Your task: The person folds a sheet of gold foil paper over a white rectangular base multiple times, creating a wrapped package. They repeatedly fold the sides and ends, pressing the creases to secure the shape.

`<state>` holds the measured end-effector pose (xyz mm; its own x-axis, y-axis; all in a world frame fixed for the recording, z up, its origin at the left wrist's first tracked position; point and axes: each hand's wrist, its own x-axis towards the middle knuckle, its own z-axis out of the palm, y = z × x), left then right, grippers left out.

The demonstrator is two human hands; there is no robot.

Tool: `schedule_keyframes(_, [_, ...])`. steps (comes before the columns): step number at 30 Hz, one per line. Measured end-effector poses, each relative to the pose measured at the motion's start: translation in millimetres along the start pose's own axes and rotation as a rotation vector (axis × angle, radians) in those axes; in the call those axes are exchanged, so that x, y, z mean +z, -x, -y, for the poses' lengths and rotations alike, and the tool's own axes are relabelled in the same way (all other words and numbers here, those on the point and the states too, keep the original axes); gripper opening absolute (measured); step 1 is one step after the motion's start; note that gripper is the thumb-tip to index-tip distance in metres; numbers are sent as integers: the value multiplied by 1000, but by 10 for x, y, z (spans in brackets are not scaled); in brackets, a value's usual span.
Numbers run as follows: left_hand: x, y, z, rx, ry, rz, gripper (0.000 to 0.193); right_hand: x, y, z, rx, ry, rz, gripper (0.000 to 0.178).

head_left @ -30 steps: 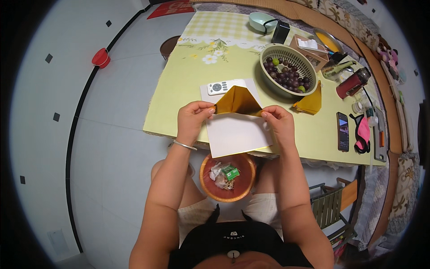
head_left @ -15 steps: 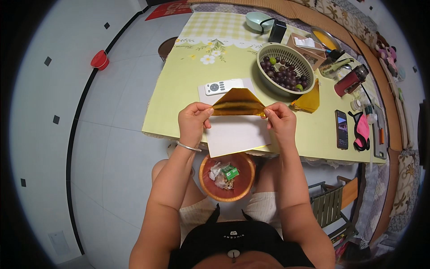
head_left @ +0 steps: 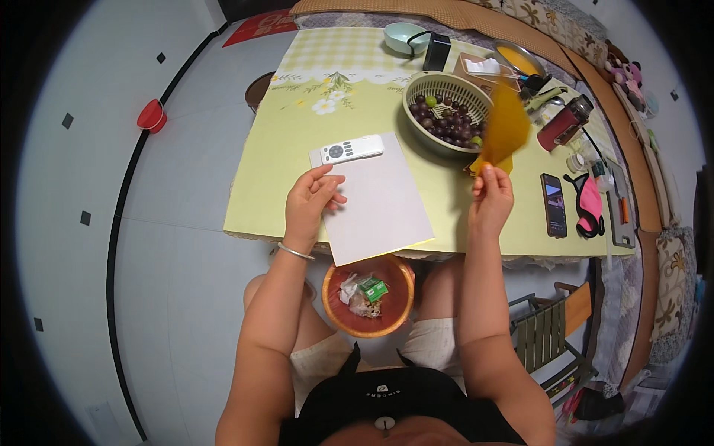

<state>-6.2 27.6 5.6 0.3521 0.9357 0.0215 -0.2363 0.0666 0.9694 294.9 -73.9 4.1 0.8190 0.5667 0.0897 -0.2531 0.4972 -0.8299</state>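
Observation:
My right hand [head_left: 491,199] pinches a folded sheet of gold foil paper [head_left: 509,126] by its lower end. The sheet stands up, a little blurred, in front of the right side of the grape basket [head_left: 452,146]. More folded gold paper [head_left: 505,164] lies on the table just behind my right fingers, partly covered. My left hand [head_left: 312,204] is empty, its fingers loosely apart, over the left edge of a stack of pale paper [head_left: 383,201] with a thin yellow edge. A white remote control [head_left: 361,149] rests across the stack's far end.
Dark grapes [head_left: 445,128] fill part of the basket. To the right are a phone [head_left: 553,205], a pink eye mask [head_left: 589,206] and a dark red flask [head_left: 563,125]. Below the table's near edge, between my knees, stands a waste bin [head_left: 405,297] with rubbish inside.
My left hand has let go of the folded gold sheet. My right hand has carried it right, beside the basket and the other gold paper. The pale stack is now uncovered.

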Motion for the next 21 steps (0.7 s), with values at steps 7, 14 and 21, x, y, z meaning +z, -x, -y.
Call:
schedule_keyframes(7, [46,55,72,-91,-123,65,29,-411,-337,-143,143,-88,-297,11])
schedule_keyframes(14, [67,111,179,-130,-168,141,27,-255,-325,-116,264,115,-178,15])
schedule_keyframes(21, [115,244,252,160,-522,173,24,-348,-403,-98,230,374,-69,23])
